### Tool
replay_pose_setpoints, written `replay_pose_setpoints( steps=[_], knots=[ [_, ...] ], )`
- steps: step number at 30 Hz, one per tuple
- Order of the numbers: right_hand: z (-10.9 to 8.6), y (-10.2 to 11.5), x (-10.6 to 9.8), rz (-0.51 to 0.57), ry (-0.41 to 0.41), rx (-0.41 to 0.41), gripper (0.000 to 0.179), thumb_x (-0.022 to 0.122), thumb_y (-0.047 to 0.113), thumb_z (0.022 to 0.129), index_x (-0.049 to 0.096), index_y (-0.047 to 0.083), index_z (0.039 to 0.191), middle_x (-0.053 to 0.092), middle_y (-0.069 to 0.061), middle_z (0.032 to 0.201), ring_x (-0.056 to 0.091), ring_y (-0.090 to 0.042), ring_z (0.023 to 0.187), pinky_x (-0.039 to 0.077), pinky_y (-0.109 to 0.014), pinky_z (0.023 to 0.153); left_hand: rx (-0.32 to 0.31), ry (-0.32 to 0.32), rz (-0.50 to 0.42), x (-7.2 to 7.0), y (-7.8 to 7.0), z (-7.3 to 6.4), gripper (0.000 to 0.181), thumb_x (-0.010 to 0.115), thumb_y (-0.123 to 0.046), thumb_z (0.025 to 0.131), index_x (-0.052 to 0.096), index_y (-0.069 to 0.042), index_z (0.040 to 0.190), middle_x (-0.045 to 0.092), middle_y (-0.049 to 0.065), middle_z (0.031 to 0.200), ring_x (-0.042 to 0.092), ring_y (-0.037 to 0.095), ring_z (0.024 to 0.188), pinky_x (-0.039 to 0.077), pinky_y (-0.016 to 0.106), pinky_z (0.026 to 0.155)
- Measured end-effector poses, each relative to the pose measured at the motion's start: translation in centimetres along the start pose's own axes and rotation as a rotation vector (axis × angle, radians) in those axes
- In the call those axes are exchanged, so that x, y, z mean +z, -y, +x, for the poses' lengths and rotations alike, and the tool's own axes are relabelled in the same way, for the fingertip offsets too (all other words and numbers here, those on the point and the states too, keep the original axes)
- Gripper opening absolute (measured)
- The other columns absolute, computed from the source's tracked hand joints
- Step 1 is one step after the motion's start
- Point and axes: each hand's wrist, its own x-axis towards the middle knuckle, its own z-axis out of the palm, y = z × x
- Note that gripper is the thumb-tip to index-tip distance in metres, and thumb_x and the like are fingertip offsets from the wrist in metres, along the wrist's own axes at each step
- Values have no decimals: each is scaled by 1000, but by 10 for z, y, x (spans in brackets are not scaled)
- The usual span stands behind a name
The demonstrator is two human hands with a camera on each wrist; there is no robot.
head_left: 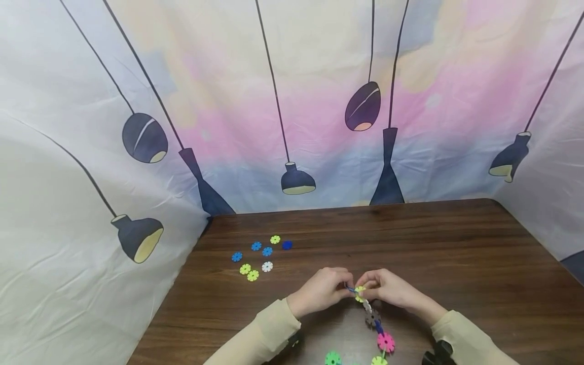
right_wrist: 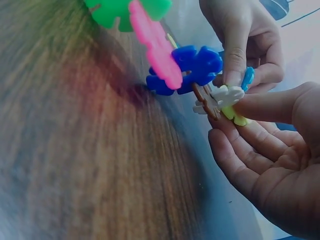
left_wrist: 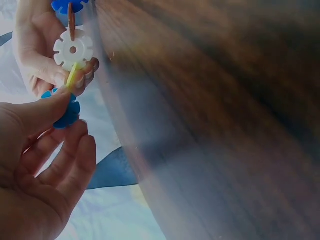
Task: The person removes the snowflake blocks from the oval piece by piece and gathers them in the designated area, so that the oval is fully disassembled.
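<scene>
In the head view both hands meet over the near part of the table. My left hand (head_left: 323,290) pinches a light blue notched plastic disc (left_wrist: 68,116) between thumb and fingers. My right hand (head_left: 393,290) pinches the chain beside it, at a yellow disc (head_left: 360,294) that joins the blue one edge to edge. From there the chain runs towards me: a white disc (left_wrist: 81,46), a brown disc (head_left: 372,318), a dark blue disc (right_wrist: 206,66), a pink disc (head_left: 386,342) and another yellow disc (head_left: 379,361). Fingers hide part of the blue and yellow discs.
Loose discs lie at the back left: several in blue and yellow, with a white one (head_left: 267,266) and a dark blue one (head_left: 287,245). A green disc (head_left: 333,358) shows at the bottom edge. Behind the wooden table (head_left: 438,233) hangs a lamp-patterned cloth (head_left: 319,147).
</scene>
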Motion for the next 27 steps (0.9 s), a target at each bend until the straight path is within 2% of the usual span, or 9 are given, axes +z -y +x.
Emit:
replay_pose_setpoints(
  steps=[4,8,13,16,20,27],
  knots=[
    [-1,1,-1,16,-13,4,21,70,12,94,65,-5,106,74,-8,93,68,-16,85,55,-28,74,35,-62,36,2,0,-1,12,76,-14,92,66,-16,84,61,-11,84,50,-7,74,42,7,68],
    [-1,2,-3,28,-50,24,25,70,17,95,65,-4,107,73,-7,92,67,-17,86,54,-30,75,35,-127,49,2,0,-1,12,76,-15,92,67,-16,84,60,-9,84,51,-7,74,43,7,68],
    [1,0,-4,60,-60,48,27,70,18,95,64,-5,109,73,-7,93,66,-18,88,55,-31,76,13,-133,-2,-4,2,0,9,76,-15,92,69,-13,86,63,-6,86,54,-5,77,46,10,70],
    [1,-1,-5,76,-51,63,26,69,17,95,64,-5,109,72,-6,92,66,-18,88,56,-30,77,-32,-128,-76,-11,5,-2,8,75,-18,93,70,-13,88,65,-6,86,56,-3,76,48,12,70],
    [0,-2,-6,82,-42,74,26,68,17,96,63,-4,110,71,-5,92,66,-19,87,56,-31,78,-124,-145,-161,-24,12,-8,5,72,-21,95,73,-16,94,67,-10,89,59,-4,79,50,15,72],
    [1,-2,-7,70,-44,77,25,69,17,95,62,-3,109,70,-6,92,66,-20,87,56,-32,76,-237,-243,-215,-56,25,-20,7,70,-16,96,75,-14,101,70,-7,96,64,5,83,54,24,76]
  ],
)
